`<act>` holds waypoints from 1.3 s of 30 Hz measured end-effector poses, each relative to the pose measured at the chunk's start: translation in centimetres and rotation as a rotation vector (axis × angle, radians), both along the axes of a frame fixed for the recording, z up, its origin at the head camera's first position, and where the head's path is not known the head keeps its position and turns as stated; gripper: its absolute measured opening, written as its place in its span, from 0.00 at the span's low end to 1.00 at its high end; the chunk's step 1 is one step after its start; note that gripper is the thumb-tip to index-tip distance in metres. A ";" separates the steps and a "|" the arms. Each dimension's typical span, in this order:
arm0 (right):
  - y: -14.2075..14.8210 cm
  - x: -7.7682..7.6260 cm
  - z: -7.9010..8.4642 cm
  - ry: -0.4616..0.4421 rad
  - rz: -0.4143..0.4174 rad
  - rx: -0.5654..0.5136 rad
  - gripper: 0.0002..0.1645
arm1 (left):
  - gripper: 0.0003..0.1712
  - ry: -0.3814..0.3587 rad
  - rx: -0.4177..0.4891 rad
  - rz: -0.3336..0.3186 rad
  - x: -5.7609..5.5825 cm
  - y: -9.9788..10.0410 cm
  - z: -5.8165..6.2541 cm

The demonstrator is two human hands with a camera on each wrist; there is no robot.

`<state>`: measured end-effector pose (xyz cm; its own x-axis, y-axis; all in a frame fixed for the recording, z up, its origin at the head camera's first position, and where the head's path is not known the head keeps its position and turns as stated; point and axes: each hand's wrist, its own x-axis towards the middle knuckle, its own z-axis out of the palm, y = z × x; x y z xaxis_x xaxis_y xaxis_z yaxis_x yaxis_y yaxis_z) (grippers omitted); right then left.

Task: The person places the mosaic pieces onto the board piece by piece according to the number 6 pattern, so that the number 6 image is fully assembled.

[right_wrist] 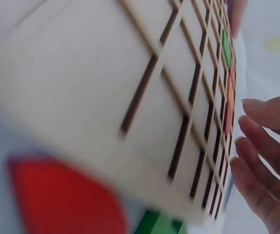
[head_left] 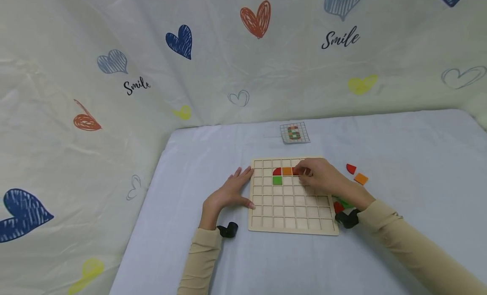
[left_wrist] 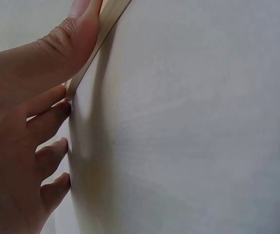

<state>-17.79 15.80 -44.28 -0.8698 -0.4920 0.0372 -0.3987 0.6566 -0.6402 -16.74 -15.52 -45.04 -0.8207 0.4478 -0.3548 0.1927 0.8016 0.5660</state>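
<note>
A wooden grid board (head_left: 289,211) lies on the white table. In its upper part sit a red quarter-round tile (head_left: 277,172), an orange square tile (head_left: 287,171) and a green square tile (head_left: 277,180) below the first red one. My left hand (head_left: 227,194) has its fingers spread, with thumb and fingertips at the board's left edge. Over the upper right of the grid is my right hand (head_left: 321,175), its fingertips at another red tile (head_left: 295,171), which they partly cover. The right wrist view shows the thumb (right_wrist: 266,111) and fingers loosely bent, with nothing visible between them.
Loose tiles lie right of the board: a red quarter-round (head_left: 351,168), an orange square (head_left: 360,178), and red (head_left: 338,207) and green (head_left: 345,203) pieces partly under the right wrist. A pattern card (head_left: 303,135) with a coloured grid figure lies behind the board.
</note>
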 end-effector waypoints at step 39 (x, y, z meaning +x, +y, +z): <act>8.7 2.9 -0.6 0.011 -0.155 0.073 0.11 | 0.68 -0.013 0.001 -0.029 0.1 -0.1 0.1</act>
<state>-14.86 24.52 -44.85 -0.9353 -0.3535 0.0161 -0.2955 0.7552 -0.5851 -16.64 -15.63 -44.89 -0.8028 0.4713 -0.3653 0.2081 0.7956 0.5690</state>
